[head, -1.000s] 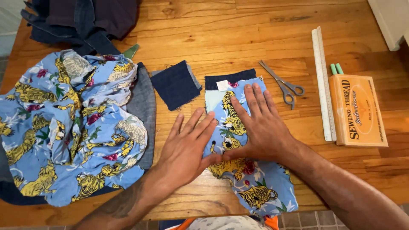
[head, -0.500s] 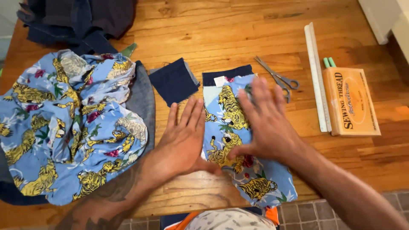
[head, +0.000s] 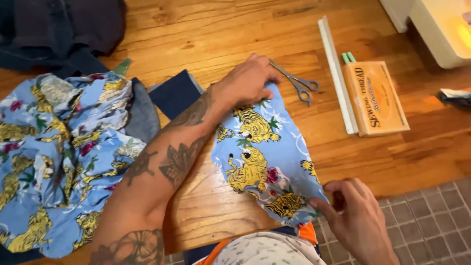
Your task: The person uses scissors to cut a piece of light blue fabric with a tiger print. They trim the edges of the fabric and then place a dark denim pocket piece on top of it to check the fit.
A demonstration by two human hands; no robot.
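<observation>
The wooden tabletop (head: 206, 29) carries a big heap of blue tiger-print fabric (head: 54, 157) on its left side, lying partly over dark cloth, with a navy square (head: 174, 93) just beside it. The smaller tiger-print piece (head: 262, 157) lies in the middle, its near end reaching over the tabletop's front edge. A second ago both hands lay flat and side by side on this piece, smoothing it; now they have parted to its two ends, so the pressing looks finished and the piece is being taken by its ends. The left hand (head: 248, 78) has crossed to the far end, forearm stretched diagonally over the tabletop, fingers curled down on the top edge of the piece, pressing or gripping it; its grip is closed on the cloth. The right hand (head: 355, 216) sits at the near right corner, thumb and forefinger pinching the hem. Beyond lie a white ruler (head: 336, 73), a wooden thread box (head: 375, 98) and scissors (head: 297, 83), near the left hand's knuckles.
</observation>
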